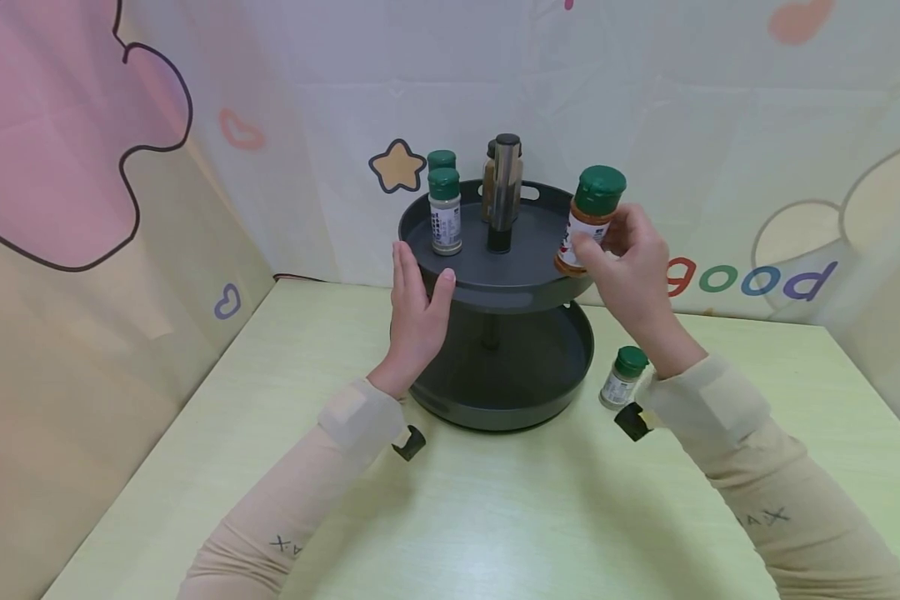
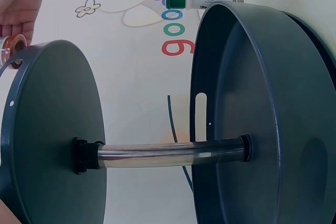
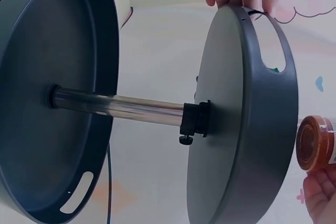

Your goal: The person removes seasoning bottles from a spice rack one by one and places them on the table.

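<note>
My right hand point(image 1: 639, 275) pinches a spice jar point(image 1: 600, 193) with a green cap and reddish-brown contents between thumb and fingers. The jar is held slightly tilted over the right rim of the upper tray point(image 1: 495, 298) of a dark two-tier rack. In the right wrist view, the jar's round base point(image 3: 314, 144) shows beside that tray. At the left rim, my left hand point(image 1: 418, 329) rests against the tray's side, fingers straight and thumb apart. A pale green-capped spice jar point(image 1: 446, 218) stands upright on the upper tray, with another jar point(image 1: 442, 158) behind it.
A metal post point(image 1: 506, 187) rises from the upper tray, partly hiding brownish bottles point(image 1: 489, 187) behind. The lower tray point(image 1: 502, 414) sits on the pale table point(image 1: 495, 517). Another green-capped jar point(image 1: 621, 383) stands right of it, near my right sleeve. A printed cloth point(image 1: 330, 167) hangs behind.
</note>
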`<state>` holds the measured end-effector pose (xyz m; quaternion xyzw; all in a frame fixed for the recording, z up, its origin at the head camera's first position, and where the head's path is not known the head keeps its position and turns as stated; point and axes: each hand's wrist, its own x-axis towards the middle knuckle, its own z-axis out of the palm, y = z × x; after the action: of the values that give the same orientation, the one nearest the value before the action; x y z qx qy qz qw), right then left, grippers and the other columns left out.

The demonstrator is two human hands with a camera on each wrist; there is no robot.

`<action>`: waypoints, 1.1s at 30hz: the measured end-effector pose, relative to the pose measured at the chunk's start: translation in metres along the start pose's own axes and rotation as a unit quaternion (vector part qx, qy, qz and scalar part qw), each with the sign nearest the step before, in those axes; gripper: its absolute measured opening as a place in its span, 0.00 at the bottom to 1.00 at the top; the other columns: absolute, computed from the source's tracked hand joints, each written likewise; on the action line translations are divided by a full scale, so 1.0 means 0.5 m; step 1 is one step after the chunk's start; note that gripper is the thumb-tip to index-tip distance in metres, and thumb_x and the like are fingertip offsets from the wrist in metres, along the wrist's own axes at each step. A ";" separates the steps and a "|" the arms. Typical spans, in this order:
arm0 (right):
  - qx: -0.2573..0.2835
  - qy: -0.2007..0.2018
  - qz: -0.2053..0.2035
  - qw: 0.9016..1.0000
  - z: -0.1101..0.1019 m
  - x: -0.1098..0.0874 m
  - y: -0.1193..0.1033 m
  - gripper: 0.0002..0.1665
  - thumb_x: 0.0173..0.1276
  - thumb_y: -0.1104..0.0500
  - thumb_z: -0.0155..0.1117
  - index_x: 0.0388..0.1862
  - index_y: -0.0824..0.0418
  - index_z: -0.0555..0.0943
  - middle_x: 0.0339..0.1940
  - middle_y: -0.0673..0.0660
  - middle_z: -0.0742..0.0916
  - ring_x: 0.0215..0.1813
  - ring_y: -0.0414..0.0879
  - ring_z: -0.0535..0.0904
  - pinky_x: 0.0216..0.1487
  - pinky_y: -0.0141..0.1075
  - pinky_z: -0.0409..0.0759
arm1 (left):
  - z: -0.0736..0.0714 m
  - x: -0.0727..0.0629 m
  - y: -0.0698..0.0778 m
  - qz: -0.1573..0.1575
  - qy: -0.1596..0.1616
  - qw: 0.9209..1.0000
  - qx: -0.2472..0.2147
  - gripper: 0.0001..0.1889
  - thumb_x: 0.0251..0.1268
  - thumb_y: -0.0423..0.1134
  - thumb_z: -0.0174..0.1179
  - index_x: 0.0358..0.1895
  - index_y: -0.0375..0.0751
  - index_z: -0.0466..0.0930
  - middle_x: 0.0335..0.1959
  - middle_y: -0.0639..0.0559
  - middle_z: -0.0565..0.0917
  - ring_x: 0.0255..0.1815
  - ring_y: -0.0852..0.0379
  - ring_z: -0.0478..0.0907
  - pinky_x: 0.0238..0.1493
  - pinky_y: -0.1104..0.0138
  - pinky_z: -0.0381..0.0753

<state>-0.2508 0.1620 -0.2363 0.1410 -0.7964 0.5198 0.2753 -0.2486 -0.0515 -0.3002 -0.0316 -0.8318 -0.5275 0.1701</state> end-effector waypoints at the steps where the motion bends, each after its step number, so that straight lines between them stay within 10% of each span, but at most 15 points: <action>1: 0.001 0.000 -0.001 1.000 -0.002 -0.002 -0.001 0.21 0.58 0.57 0.57 0.50 0.64 0.71 0.44 0.58 0.80 0.35 0.36 0.73 0.40 0.26 0.71 | 0.000 0.000 0.000 0.001 0.000 1.000 0.000 0.41 0.62 0.58 0.40 0.70 0.44 0.30 0.72 0.55 0.31 0.72 0.57 0.30 0.69 0.56 0.39; 12: 0.019 0.000 -0.007 1.000 -0.021 -0.020 0.006 0.20 0.57 0.60 0.57 0.49 0.66 0.71 0.36 0.40 0.78 0.34 0.35 0.74 0.39 0.23 0.73 | 0.000 0.000 -0.003 0.002 0.000 1.000 -0.007 0.41 0.62 0.57 0.40 0.69 0.45 0.29 0.71 0.56 0.31 0.72 0.58 0.30 0.69 0.57 0.38; 33: 0.003 0.014 0.006 1.000 -0.048 -0.056 0.035 0.20 0.57 0.62 0.59 0.49 0.65 0.72 0.35 0.38 0.78 0.34 0.34 0.75 0.39 0.21 0.72 | 0.000 0.002 -0.001 0.002 -0.004 1.000 -0.003 0.41 0.62 0.57 0.40 0.70 0.45 0.29 0.72 0.54 0.31 0.72 0.58 0.30 0.69 0.55 0.39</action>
<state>-0.2299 0.1895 -0.2583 0.1297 -0.7915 0.5261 0.2828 -0.2496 -0.0519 -0.3002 -0.0356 -0.8306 -0.5298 0.1675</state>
